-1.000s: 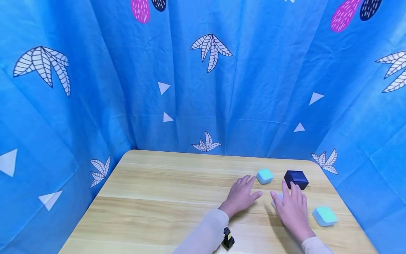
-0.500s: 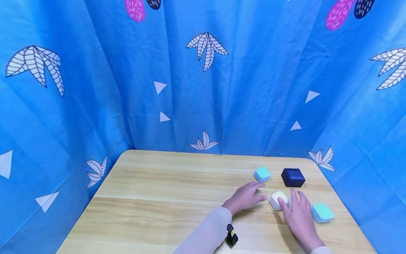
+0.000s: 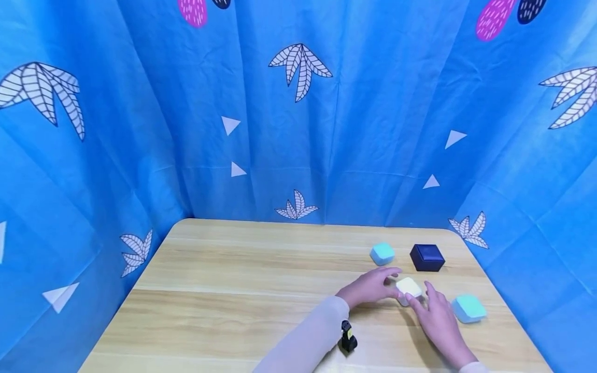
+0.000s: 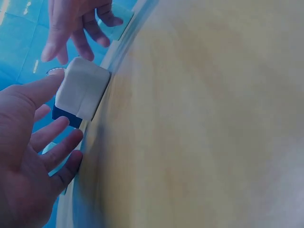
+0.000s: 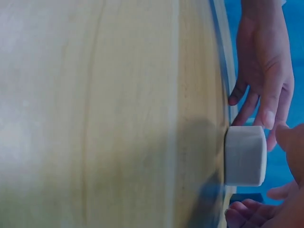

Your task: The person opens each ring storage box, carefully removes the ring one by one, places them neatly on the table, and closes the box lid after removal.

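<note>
A small white rounded block [image 3: 409,288] sits on the wooden table between the two hands, its pale sides facing each wrist camera. My left hand [image 3: 373,286] is at its left, thumb tip right at the block's near side and the other fingers loosely bent beyond it. My right hand [image 3: 438,322] is at its right, with the thumb reaching to the block's near edge and the fingers spread apart. In the left wrist view, the left hand's fingers [image 4: 59,147] are apart from the white block [image 4: 84,88]. Neither hand is curled round it.
Behind the hands lie a turquoise block [image 3: 382,253] and a dark navy box [image 3: 427,257]. Another turquoise block [image 3: 468,308] is just right of the right hand. A blue patterned curtain [image 3: 364,114] surrounds the wooden table [image 3: 224,290]. A small black device [image 3: 348,338] is at the left sleeve.
The left hand has moved right, up to the white block. My right hand has drawn back from over the block to its right side, uncovering it. The head view has shifted slightly.
</note>
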A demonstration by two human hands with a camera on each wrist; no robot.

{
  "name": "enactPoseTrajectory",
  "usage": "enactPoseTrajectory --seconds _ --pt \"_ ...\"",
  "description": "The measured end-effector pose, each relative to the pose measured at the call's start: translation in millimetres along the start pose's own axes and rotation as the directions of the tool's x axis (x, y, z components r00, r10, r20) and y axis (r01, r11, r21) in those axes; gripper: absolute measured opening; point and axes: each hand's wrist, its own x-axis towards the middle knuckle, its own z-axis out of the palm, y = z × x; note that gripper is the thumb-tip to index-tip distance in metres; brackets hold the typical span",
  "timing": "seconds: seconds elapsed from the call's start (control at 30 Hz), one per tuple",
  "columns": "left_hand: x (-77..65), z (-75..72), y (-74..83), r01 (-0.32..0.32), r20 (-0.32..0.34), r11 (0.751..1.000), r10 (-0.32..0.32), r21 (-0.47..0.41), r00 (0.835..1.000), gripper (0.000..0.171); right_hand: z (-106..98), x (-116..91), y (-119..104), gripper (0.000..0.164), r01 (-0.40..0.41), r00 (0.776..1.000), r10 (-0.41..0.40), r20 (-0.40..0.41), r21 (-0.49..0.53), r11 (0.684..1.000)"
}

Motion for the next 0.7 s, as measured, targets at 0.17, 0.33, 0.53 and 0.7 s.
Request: enactPoseTrajectory --seconds 0.17,0.33,0.53,0.7 --pt "11.0 -4.6 -3.3 -0.016 0.101 0.999 0.019 -0.031 0.995 0.076 2.8 2.3 0.3 0.099 0.005 1.0 -0.005 0.008 0.0 1.0" --pt "20.7 -5.2 -8.2 -0.036 0.164 0.996 0.048 -0.077 0.985 0.076 5.1 3.4 2.5 0.103 0.021 1.0 -0.022 -0.017 -0.027 0.999" --pt "24.1 -10.8 -10.3 -0.034 0.206 0.991 0.06 -0.126 0.977 0.072 7.1 4.6 3.5 0.104 0.011 1.0 -0.011 -0.015 -0.03 1.0" --pt "25.1 -14.4 -10.5 -0.026 0.235 0.992 0.054 -0.121 0.971 0.071 9.8 4.4 4.3 0.101 0.008 1.0 -0.008 -0.001 -0.032 0.999"
